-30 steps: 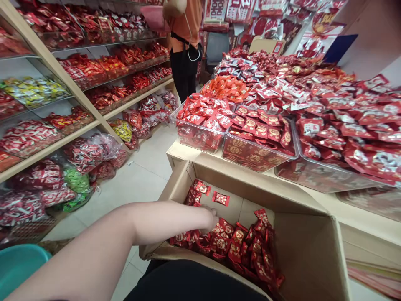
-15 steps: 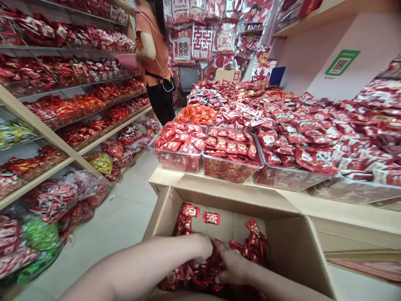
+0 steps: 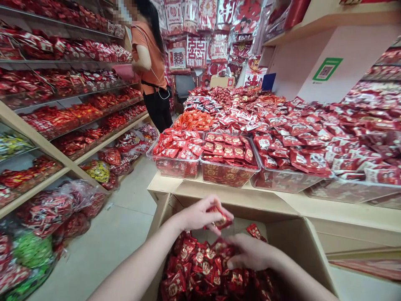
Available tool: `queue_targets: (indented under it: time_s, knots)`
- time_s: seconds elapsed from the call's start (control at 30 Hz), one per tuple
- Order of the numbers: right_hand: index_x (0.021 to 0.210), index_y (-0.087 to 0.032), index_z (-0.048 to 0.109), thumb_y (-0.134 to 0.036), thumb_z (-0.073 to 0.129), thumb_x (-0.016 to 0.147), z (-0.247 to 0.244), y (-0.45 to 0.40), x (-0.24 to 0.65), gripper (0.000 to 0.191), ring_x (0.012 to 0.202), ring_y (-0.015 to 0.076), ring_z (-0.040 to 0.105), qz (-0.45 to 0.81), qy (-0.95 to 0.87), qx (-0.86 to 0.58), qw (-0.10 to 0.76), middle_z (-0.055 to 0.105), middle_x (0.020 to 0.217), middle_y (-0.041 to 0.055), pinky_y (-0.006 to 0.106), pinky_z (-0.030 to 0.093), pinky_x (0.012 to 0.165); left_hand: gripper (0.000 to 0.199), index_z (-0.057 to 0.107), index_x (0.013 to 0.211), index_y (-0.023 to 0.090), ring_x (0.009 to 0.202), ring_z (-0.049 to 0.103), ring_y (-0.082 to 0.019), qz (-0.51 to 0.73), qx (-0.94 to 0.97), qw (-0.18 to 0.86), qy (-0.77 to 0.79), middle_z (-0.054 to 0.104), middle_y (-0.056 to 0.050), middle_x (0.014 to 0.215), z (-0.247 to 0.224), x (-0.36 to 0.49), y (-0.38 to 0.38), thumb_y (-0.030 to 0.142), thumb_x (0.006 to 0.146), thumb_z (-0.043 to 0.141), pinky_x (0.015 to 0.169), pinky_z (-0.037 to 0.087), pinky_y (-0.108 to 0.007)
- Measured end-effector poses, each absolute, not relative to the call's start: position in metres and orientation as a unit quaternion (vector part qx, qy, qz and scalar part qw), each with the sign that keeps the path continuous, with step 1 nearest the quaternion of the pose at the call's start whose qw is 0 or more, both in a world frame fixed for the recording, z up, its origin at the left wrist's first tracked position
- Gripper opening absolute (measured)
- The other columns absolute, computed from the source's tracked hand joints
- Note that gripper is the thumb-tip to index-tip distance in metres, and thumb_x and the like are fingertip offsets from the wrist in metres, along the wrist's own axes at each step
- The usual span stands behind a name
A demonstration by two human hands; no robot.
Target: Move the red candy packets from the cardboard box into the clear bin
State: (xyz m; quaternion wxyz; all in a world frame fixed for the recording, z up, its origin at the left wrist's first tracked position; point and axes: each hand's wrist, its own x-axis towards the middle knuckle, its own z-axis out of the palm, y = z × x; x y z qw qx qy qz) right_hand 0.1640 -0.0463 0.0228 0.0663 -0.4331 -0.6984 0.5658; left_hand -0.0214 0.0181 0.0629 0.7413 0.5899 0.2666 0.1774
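My left hand is raised over the cardboard box, its fingers closed round a red candy packet with gold print. Lower and to the right, my right hand rests at the pile of red packets inside the box. Its fingers are bent and slightly blurred at the packets' edge; whether they grip one is hidden.
Clear bins of red packets line the display table beyond the box. A person in an orange top stands at the stocked shelves on the left. Filled bags lie below the shelves.
My left hand has risen out of the pile with a packet. My right hand has shifted slightly right and up. More packets show in the box, and the far ones on its floor are covered.
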Motion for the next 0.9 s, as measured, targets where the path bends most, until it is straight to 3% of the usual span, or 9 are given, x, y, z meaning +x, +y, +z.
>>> queue_targets:
  time_s: [0.1,0.2,0.37,0.57,0.67,0.77,0.9]
  knots:
    - [0.098,-0.017,0.054,-0.034,0.061,0.068,0.063,-0.040,0.179,0.035,0.067,0.0134,0.056,0.710,-0.566,-0.367,0.202,0.061,0.078,0.0012,0.028,0.047,0.064,0.029,0.040,0.106,0.025,0.088,0.055,-0.018,0.310,0.499,0.766,0.259,0.051,-0.006,0.107,0.082,-0.021,0.020,0.025,0.078,0.049,0.070,0.049,-0.037]
    - [0.093,-0.015,0.053,-0.033,0.060,0.070,0.088,-0.034,0.183,0.030,0.060,0.0104,0.055,0.723,-0.498,-0.364,0.311,0.058,0.074,0.0012,0.025,0.047,0.058,0.028,0.046,0.107,0.023,0.087,0.055,-0.016,0.310,0.452,0.794,0.262,0.050,-0.006,0.107,0.094,-0.008,0.019,0.032,0.081,0.046,0.072,0.049,-0.035]
    - [0.086,-0.016,0.054,-0.035,0.059,0.071,0.094,-0.023,0.178,0.025,0.052,0.0070,0.049,0.668,-0.517,-0.402,0.353,0.054,0.070,-0.0017,0.021,0.045,0.048,0.029,0.054,0.096,0.015,0.069,0.056,-0.011,0.313,0.425,0.806,0.269,0.059,-0.006,0.086,0.091,0.028,0.017,0.035,0.075,0.054,0.060,0.047,-0.022]
    - [0.095,-0.019,0.050,-0.032,0.061,0.070,0.079,-0.022,0.178,0.030,0.059,0.0092,0.052,0.645,-0.462,-0.410,0.450,0.057,0.074,-0.0008,0.020,0.043,0.047,0.026,0.052,0.092,0.017,0.065,0.060,-0.013,0.460,0.317,0.756,0.341,0.061,-0.006,0.094,0.079,0.039,0.021,0.035,0.074,0.054,0.054,0.048,-0.024]
    - [0.082,-0.018,0.052,-0.031,0.057,0.073,0.071,-0.020,0.181,0.017,0.051,0.0065,0.050,0.602,-0.424,-0.422,0.528,0.056,0.067,-0.0026,0.019,0.043,0.048,0.025,0.050,0.091,0.018,0.063,0.060,-0.013,0.509,0.312,0.710,0.372,0.063,-0.004,0.088,0.079,0.032,0.023,0.033,0.072,0.057,0.052,0.048,-0.023]
    - [0.070,-0.016,0.051,-0.031,0.058,0.073,0.069,-0.018,0.180,0.016,0.048,0.0051,0.048,0.578,-0.370,-0.430,0.588,0.055,0.063,-0.0028,0.018,0.042,0.049,0.031,0.049,0.096,0.018,0.057,0.059,-0.012,0.487,0.354,0.692,0.399,0.063,-0.002,0.076,0.080,0.024,0.022,0.030,0.069,0.059,0.050,0.047,-0.023]
    - [0.072,-0.017,0.051,-0.030,0.064,0.068,0.070,-0.020,0.175,0.019,0.059,0.0088,0.054,0.580,-0.298,-0.419,0.632,0.059,0.069,-0.0012,0.024,0.047,0.059,0.041,0.050,0.103,0.018,0.059,0.057,-0.011,0.368,0.482,0.707,0.365,0.062,-0.002,0.075,0.073,0.020,0.016,0.030,0.067,0.062,0.056,0.046,-0.024]
